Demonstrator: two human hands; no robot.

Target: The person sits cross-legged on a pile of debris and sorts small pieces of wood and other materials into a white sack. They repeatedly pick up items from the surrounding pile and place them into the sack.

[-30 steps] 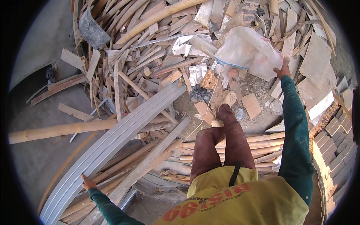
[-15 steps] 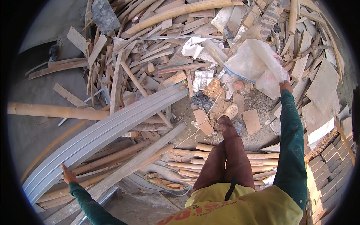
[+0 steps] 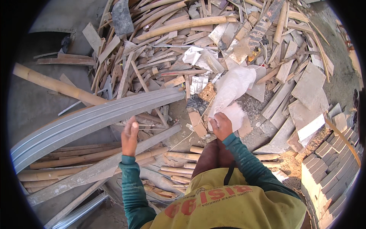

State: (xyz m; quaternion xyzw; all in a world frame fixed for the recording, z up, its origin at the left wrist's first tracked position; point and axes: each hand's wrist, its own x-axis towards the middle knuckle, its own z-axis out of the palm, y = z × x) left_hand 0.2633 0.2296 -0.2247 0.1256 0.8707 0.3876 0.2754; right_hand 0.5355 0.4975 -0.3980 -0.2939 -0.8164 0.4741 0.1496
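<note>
My right hand (image 3: 222,126) pinches the near end of a translucent white plastic sheet (image 3: 235,86), which hangs and trails over the rubble in front of me. My left hand (image 3: 129,137) is raised with thumb and fingers apart and nothing in it. It is off the long grey ribbed metal panel (image 3: 99,114), which slants from the left toward the middle. Below that hand lies a long weathered wooden board (image 3: 103,168). My feet are hidden behind my right hand and the sheet.
A heap of wood scraps (image 3: 160,57) and broken boards spreads ahead. Bamboo poles (image 3: 57,84) lie at left, with several more near my legs. Grey pavers (image 3: 331,171) are stacked at right. A crumpled white sheet (image 3: 202,57) and a tan perforated block (image 3: 207,91) lie amid rubble.
My left hand has left the metal panel and moved right. My right hand has drawn the plastic sheet in from the right toward my middle, and the sheet has bunched lengthwise.
</note>
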